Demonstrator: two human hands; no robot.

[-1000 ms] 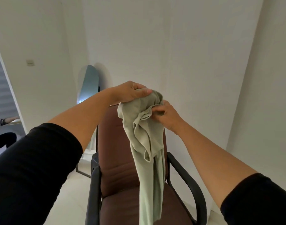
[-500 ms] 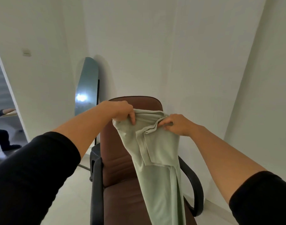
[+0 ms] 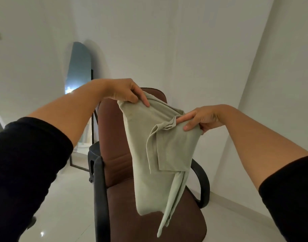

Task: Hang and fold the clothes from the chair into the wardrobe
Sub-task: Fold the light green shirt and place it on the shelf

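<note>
Head view, mid-frame: left hand (image 3: 122, 92) & right hand (image 3: 202, 117) fingers pinch pale green garment's (image 3: 156, 154) top corners, prob. spreading it w/ hem above chair (image 3: 114, 154) to hang/fold.

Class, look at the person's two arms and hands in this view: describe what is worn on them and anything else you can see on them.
Both arms wear black long sleeves pushed up, leaving the forearms bare. The left hand and right hand are bare, with no gloves; no rings, watch or bracelets show in this view.
</note>
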